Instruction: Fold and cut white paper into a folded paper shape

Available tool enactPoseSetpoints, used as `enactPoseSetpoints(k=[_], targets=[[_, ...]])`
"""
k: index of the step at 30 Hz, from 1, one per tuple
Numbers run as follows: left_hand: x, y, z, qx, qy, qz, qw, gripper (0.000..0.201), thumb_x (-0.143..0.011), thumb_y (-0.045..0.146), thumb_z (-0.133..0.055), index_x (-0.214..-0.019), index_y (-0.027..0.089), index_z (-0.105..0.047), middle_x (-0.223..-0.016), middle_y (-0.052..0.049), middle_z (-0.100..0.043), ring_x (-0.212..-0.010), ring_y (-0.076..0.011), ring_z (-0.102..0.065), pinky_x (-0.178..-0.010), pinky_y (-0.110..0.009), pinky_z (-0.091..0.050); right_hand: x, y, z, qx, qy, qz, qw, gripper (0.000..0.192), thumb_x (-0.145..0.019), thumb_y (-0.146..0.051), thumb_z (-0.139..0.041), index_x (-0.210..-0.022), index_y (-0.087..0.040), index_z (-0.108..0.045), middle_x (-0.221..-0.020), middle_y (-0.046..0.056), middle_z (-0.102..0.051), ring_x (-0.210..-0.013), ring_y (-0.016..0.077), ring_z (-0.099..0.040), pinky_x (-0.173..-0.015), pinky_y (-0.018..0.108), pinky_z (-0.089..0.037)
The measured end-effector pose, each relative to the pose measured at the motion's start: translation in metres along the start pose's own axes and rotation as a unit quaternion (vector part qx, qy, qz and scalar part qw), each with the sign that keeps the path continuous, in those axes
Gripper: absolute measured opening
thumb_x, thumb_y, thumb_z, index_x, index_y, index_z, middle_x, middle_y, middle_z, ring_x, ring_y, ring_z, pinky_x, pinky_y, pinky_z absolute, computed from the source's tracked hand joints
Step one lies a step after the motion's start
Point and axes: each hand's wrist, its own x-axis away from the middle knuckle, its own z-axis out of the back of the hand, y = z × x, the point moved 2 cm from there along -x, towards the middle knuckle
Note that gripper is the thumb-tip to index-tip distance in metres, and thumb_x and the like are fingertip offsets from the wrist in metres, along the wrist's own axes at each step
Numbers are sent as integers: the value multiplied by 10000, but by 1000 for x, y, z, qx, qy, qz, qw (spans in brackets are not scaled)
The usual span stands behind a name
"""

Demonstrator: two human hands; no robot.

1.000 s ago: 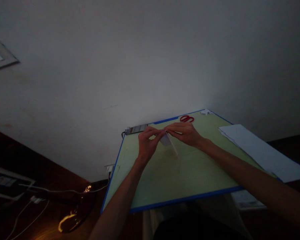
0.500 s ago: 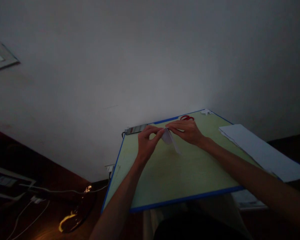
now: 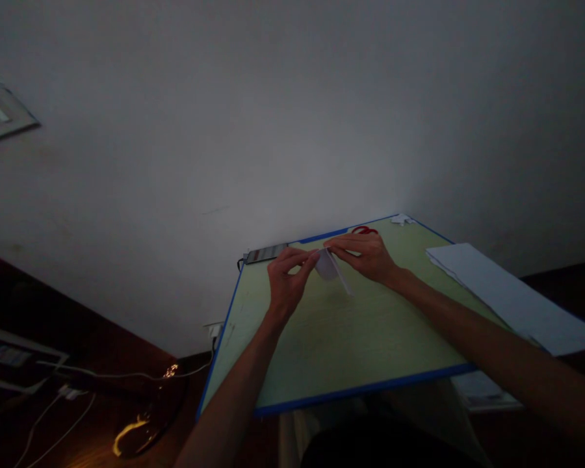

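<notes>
Over the middle of the pale table [image 3: 370,338] hangs a small piece of white paper [image 3: 326,266], folded or bent so that a narrow strip slants down to the right. My left hand [image 3: 288,276] pinches its upper left edge between thumb and fingers. At its top, my right hand [image 3: 364,255] grips the paper with thumb and forefinger. The fingertips of both hands nearly meet there. Just behind my right hand lie red-handled scissors [image 3: 364,230], with the blades hidden.
White paper sheets [image 3: 507,292] lie along the table's right side, overhanging the edge. Paper scraps [image 3: 402,220] sit in the far right corner. A dark phone-like device [image 3: 267,253] is at the far left corner, by the wall [image 3: 292,130]. White cables [image 3: 136,374] run at lower left.
The hands stay almost in place, still pinching the paper. The paper's slanting strip has lifted slightly at its lower end, and my left fingers have shifted a little.
</notes>
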Motion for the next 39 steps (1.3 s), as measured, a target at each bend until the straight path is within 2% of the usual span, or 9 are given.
enactPoseSetpoints(k=[5, 14, 17, 21, 23, 26, 30, 39], targets=[[1, 1, 0, -6, 29, -14, 999, 68, -846, 317, -785, -881, 271, -822, -792, -21, -752, -690, -155, -645, -655, -310, -524, 0, 0, -1, -3, -4, -6, 1000, 196, -970, -207, -627, -1087, -211, -784, -1018, 68, -806, -922, 202, -770, -859, 335, -626], [1, 1, 1, -42, 46, -40, 997, 121, -897, 291, -726, -875, 200, -804, -798, -32, -730, -720, -139, -646, -704, -292, -534, -1, -2, -1, -20, 10, -31, 999, 183, -960, -231, -645, -1057, -223, -800, -995, 53, -810, -908, 204, -772, -853, 324, -611], [2, -3, -1, -13, 11, 10, 1000, 168, -890, 348, -729, -959, 209, -793, -930, -53, -763, -822, -163, -682, -764, -305, -558, -2, -3, 0, -31, 16, -46, 998, 174, -958, -242, -651, -1046, -231, -800, -982, 40, -812, -899, 198, -769, -843, 320, -606], [7, -12, -12, 66, -103, 113, 986, 322, -879, 411, -726, -1115, 193, -750, -1075, -85, -771, -927, -207, -715, -805, -323, -586, -3, -3, 1, -52, 23, -79, 995, 153, -945, -254, -672, -1019, -236, -805, -973, 37, -812, -867, 196, -763, -815, 322, -602], [10, -16, -16, 87, -132, 140, 977, 346, -889, 425, -707, -1135, 184, -738, -1079, -89, -774, -938, -225, -724, -809, -337, -595, -3, -2, 1, -61, 32, -95, 993, 140, -936, -265, -683, -988, -243, -811, -959, 32, -813, -838, 194, -761, -782, 316, -600], [12, -19, -18, 72, -130, 142, 979, 340, -889, 426, -699, -1118, 176, -731, -1025, -80, -777, -897, -223, -729, -777, -329, -602, -3, 0, 1, -78, 46, -123, 988, 133, -926, -281, -695, -957, -242, -818, -935, 30, -813, -809, 193, -757, -733, 304, -596], [14, -23, -17, 12, -126, 128, 984, 276, -888, 408, -688, -1019, 168, -732, -870, -48, -763, -732, -178, -707, -666, -278, -592, -2, 0, -1, -101, 38, -151, 983, 140, -919, -306, -700, -947, -239, -820, -916, 33, -811, -790, 192, -750, -704, 302, -591], [17, -28, -18, -49, -132, 102, 985, 217, -863, 326, -689, -1018, 174, -683, -838, -31, -731, -658, -160, -689, -624, -275, -598, 0, 3, -3, -133, 50, -188, 972, 146, -894, -337, -721, -936, -243, -824, -917, 37, -812, -801, 197, -751, -719, 316, -610]])
